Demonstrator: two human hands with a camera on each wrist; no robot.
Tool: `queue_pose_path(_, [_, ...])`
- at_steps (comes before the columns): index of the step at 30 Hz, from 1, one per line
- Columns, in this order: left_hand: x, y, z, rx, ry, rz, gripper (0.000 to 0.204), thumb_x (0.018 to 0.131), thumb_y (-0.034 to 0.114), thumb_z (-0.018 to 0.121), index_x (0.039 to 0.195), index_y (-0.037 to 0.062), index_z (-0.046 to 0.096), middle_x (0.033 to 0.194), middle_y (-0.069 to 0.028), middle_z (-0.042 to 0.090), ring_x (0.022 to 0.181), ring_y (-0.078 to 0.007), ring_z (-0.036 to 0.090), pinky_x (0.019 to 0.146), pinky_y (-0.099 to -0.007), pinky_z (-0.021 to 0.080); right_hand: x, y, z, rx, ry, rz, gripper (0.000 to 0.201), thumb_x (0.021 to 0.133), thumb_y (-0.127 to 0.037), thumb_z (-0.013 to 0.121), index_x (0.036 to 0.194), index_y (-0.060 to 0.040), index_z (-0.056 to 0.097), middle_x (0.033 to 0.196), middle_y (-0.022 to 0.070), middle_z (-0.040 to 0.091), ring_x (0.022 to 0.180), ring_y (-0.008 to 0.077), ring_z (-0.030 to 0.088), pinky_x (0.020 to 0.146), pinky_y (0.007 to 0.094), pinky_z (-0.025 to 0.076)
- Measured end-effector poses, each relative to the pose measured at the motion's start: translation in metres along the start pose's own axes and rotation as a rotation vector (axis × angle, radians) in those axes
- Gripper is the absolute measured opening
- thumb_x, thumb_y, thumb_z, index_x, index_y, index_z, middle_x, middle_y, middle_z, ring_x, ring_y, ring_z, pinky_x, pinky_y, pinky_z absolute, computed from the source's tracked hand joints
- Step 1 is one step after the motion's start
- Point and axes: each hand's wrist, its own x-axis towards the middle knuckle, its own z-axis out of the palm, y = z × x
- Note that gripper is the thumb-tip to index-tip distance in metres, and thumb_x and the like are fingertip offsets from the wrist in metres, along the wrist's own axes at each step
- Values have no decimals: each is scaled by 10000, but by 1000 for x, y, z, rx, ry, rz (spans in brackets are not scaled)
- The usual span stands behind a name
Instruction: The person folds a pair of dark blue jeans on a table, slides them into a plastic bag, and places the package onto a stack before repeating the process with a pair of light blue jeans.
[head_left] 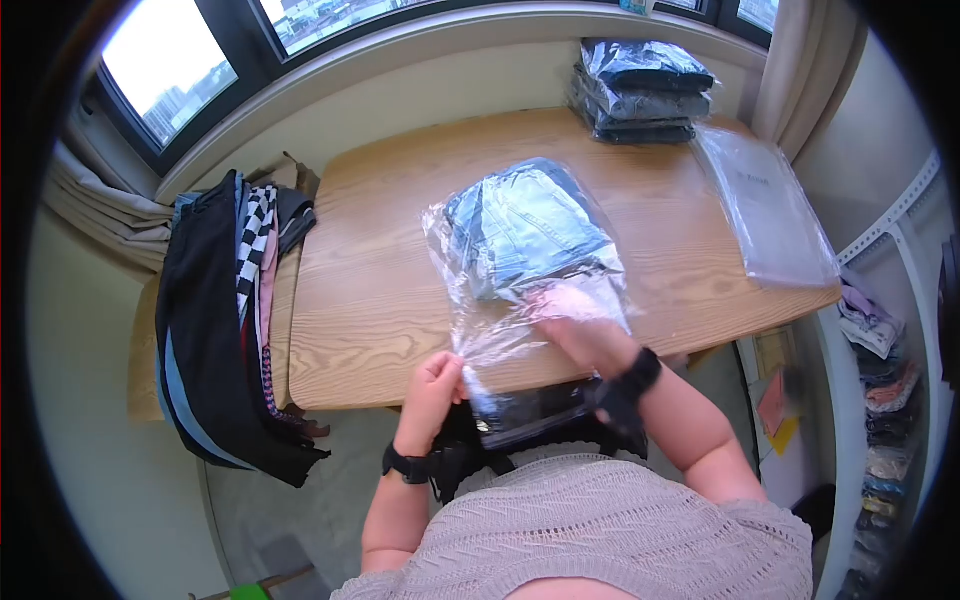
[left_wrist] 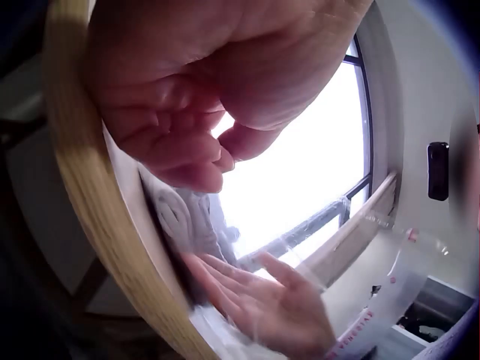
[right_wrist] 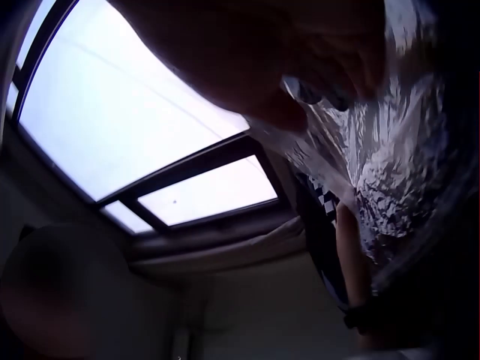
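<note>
Folded light-blue jeans (head_left: 535,225) lie inside a clear plastic bag (head_left: 490,345) on the wooden table (head_left: 370,220). The bag's mouth end hangs over the near table edge. At the left side of that end, my left hand (head_left: 432,392) pinches the film between thumb and curled fingers. My right hand (head_left: 570,325) reaches in under the film, close to the near edge of the jeans. Its fingers look straight and spread behind the plastic in the left wrist view, where the right palm (left_wrist: 281,311) shows. Crinkled film (right_wrist: 397,165) fills the right side of the right wrist view.
Several bagged folded garments (head_left: 640,90) are stacked at the back right. A pile of flat clear bags (head_left: 765,205) lies at the table's right edge. Trousers, black on top (head_left: 205,320), drape over a surface at left. Shelving with folded clothes (head_left: 880,390) stands at right.
</note>
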Motion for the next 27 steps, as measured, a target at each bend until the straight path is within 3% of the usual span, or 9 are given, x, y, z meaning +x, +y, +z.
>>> queue_pose_path(1, [-4, 2, -16, 35, 10, -13, 271, 959, 230, 496, 751, 65, 549, 611, 9, 535, 545, -59, 499, 510, -200, 388, -22, -26, 5, 679, -19, 332, 283, 925, -161, 529, 1145, 7, 583, 1175, 101, 609, 1079, 228, 553, 924, 331, 426])
queue_pose_path(2, [-11, -1, -34, 60, 27, -39, 282, 963, 234, 486, 747, 63, 550, 611, 10, 535, 544, -60, 497, 510, -202, 389, -64, -29, -4, 505, -328, -2, 370, 918, -181, 570, 1243, -9, 540, 1230, 121, 588, 1137, 226, 543, 987, 318, 397])
queue_pose_path(4, [-21, -5, -58, 140, 62, -6, 310, 973, 237, 458, 764, 44, 582, 629, 11, 533, 561, -58, 502, 508, -210, 396, -87, -41, -51, 422, -686, -137, 337, 920, -179, 583, 1214, -15, 589, 1206, 130, 615, 1132, 215, 568, 973, 311, 420])
queue_pose_path(7, [-25, 13, -71, 469, 162, 134, 162, 922, 138, 516, 986, 27, 615, 878, -77, 626, 766, -156, 602, 672, -271, 480, -113, -34, -115, 617, -413, -75, 217, 827, -27, 628, 1024, 50, 677, 1006, 159, 687, 942, 249, 656, 865, 318, 493])
queue_pose_path(8, [-21, 26, -68, 692, 149, 415, 249, 879, 90, 542, 1122, 44, 568, 1079, -115, 573, 963, -218, 562, 812, -322, 450, -113, -22, -124, 605, -189, 2, 242, 804, 7, 621, 1038, 37, 676, 1046, 148, 680, 975, 236, 644, 888, 310, 480])
queue_pose_path(9, [-15, 35, -65, 908, 133, 706, 425, 835, 42, 568, 1257, 61, 521, 1280, -154, 520, 1160, -279, 522, 951, -372, 421, -103, 0, -129, 254, 36, -32, 365, 805, 15, 598, 1169, 5, 616, 1191, 149, 620, 1114, 234, 586, 946, 320, 453])
queue_pose_path(11, [-3, 44, -58, 1059, -5, 725, 535, 805, 23, 578, 1323, 95, 462, 1379, -158, 412, 1270, -302, 393, 1027, -401, 337, -78, 10, -121, -135, 241, -118, 515, 815, 7, 567, 1317, -99, 515, 1360, 126, 496, 1280, 240, 452, 1055, 391, 357])
queue_pose_path(14, [21, 53, -41, 1325, -212, 790, 654, 775, 18, 601, 1388, 135, 407, 1478, -151, 313, 1382, -318, 266, 1102, -435, 262, -48, 23, -113, -879, 72, -245, 597, 817, -15, 567, 1368, -216, 459, 1442, 80, 405, 1362, 234, 337, 1116, 458, 245])
queue_pose_path(27, [30, 40, -46, 1053, -550, 545, 424, 873, 126, 533, 1297, 122, 521, 1322, -62, 537, 1302, -279, 413, 1071, -435, 303, -54, 59, -106, -532, -143, -247, 367, 844, -134, 584, 1204, -203, 607, 1395, 17, 475, 1339, 246, 369, 1112, 507, 202])
